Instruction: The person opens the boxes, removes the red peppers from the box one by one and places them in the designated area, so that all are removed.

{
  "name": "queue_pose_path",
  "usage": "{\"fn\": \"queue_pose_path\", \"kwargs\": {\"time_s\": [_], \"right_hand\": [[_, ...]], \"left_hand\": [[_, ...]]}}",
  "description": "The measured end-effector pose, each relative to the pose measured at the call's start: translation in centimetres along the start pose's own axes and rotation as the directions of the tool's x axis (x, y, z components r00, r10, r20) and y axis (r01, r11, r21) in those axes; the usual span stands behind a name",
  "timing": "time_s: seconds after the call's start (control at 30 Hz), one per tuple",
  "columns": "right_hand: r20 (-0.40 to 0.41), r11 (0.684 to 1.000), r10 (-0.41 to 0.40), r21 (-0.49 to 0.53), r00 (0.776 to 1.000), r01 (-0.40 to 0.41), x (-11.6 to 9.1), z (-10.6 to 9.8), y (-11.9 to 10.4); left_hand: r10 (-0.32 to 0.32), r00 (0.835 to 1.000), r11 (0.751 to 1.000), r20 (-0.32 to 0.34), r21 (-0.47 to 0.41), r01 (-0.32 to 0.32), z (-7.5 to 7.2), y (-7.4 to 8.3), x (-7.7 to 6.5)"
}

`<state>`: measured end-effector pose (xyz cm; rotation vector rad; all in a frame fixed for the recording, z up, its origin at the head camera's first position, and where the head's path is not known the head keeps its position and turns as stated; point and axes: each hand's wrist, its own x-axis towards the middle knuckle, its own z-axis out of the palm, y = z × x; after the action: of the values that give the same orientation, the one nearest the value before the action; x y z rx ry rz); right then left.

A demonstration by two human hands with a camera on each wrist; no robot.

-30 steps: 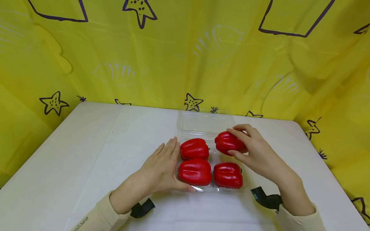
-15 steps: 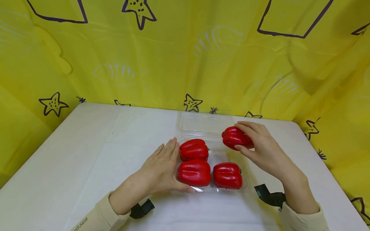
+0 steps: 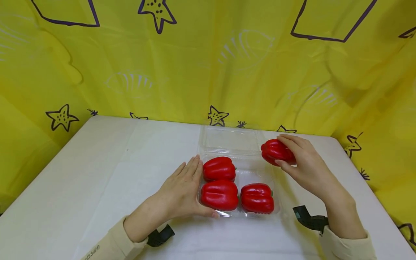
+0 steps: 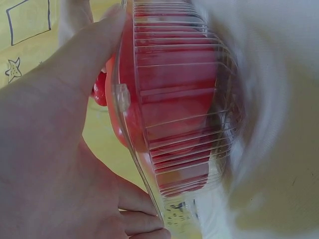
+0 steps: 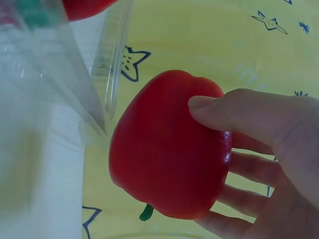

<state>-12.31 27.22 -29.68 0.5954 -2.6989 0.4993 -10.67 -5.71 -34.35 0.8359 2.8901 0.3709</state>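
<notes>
Altogether, four red peppers (image 3: 219, 195) show: three in one clear box (image 3: 251, 177), the left hand (image 3: 180, 191) straight-fingered against its side, the right hand (image 3: 308, 168) curled round the fourth pepper (image 3: 274, 151).

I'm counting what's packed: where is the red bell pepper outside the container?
In the head view, the red bell pepper is right of center, held by the right hand, just right of the open lid of the clear clamshell container.
</notes>
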Motion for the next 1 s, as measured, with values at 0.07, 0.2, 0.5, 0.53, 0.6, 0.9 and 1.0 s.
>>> {"fn": "queue_pose_path", "kwargs": {"time_s": [0.07,0.2,0.5,0.53,0.6,0.9,1.0], "right_hand": [[-0.003,1.000,0.009,-0.007,1.000,-0.009,-0.1,-0.1,0.3],[-0.005,0.999,0.034,-0.022,0.999,-0.034,-0.2,-0.1,0.9],[0.031,0.996,0.090,-0.030,0.995,-0.089,-0.4,0.3,2.4],[0.037,0.995,0.096,-0.028,0.995,-0.095,-0.4,0.3,2.5],[0.049,0.994,0.109,-0.023,0.993,-0.108,-0.4,0.4,2.8],[0.054,0.992,0.123,-0.021,0.991,-0.122,-0.5,0.6,3.8],[0.069,0.989,0.146,-0.020,0.987,-0.145,-0.6,0.7,4.2]], "left_hand": [[0.002,1.000,1.000,0.000,0.003,-0.002,0.0,0.0,0.0],[-0.002,1.000,1.000,0.004,0.004,0.002,0.0,0.0,0.0],[-0.009,1.000,1.000,0.013,-0.007,0.009,-0.1,-0.1,0.1],[-0.009,1.000,1.000,0.012,-0.010,0.009,-0.1,-0.1,0.1],[-0.009,1.000,1.000,0.011,-0.011,0.009,-0.1,-0.1,0.0],[-0.010,1.000,1.000,0.010,-0.013,0.010,-0.1,-0.1,0.0],[-0.011,1.000,1.000,0.013,-0.017,0.011,-0.1,-0.1,0.0]]}}
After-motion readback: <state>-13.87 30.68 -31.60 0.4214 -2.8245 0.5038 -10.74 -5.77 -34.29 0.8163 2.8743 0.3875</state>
